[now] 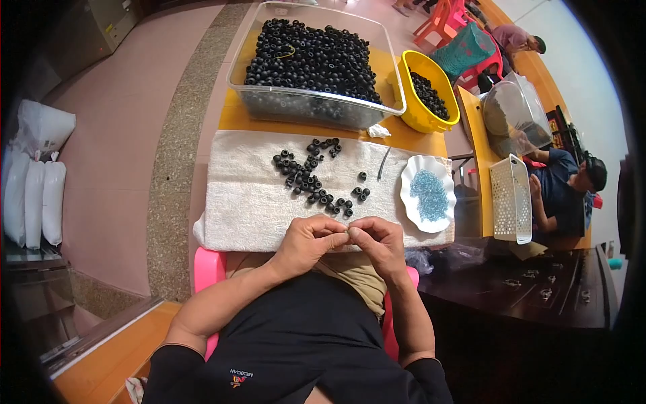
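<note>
My left hand (pixel 306 244) and my right hand (pixel 381 244) meet at the front edge of a white towel (pixel 235 182), thumbs and forefingers pinched together. Whatever sits between the fingertips is too small and too covered to name. Just beyond them, small round black parts with holes (pixel 306 178) lie scattered on the towel, a few of them apart toward the right. A white scalloped dish (pixel 410 202) on the right holds many small clear bluish rings (pixel 428 195). Between the loose parts and the dish lies a thin dark stick-like tool (pixel 384 163).
A large clear bin (pixel 316 101) full of black parts stands behind the towel, beside a yellow tub (pixel 407 101) of similar parts. At right are a white perforated basket (pixel 511 202), a person in dark blue (pixel 562 188) and a dark table (pixel 511 296). White sacks (pixel 37 195) stand far left.
</note>
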`<state>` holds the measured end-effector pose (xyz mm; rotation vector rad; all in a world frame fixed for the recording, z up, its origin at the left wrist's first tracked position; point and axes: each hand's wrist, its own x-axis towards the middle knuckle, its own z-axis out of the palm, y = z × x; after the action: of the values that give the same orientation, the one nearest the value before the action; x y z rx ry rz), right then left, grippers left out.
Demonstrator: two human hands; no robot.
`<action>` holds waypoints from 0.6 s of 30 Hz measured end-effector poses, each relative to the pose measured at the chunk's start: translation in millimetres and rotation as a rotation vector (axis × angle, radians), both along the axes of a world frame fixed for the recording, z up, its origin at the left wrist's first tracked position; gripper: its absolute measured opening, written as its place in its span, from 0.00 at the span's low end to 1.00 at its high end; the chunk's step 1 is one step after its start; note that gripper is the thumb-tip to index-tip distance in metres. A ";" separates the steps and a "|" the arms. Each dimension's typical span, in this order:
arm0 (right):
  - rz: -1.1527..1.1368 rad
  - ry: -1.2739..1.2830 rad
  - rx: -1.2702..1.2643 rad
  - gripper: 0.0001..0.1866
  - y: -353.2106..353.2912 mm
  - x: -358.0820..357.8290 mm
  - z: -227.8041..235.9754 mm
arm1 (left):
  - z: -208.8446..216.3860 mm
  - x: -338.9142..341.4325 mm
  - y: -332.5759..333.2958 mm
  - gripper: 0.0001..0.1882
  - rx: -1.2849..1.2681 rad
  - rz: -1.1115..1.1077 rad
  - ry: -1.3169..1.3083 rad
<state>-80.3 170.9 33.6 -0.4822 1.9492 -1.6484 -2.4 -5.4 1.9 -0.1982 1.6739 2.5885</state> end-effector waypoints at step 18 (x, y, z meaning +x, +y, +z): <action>-0.003 -0.082 -0.129 0.05 2.4 -0.2 1.1 | -3.9 1.1 0.0 0.09 -0.127 0.012 0.070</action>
<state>-80.5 173.3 34.6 -0.4534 1.7930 -1.7751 -1.3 -5.4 -1.9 -0.1238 1.8681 2.5270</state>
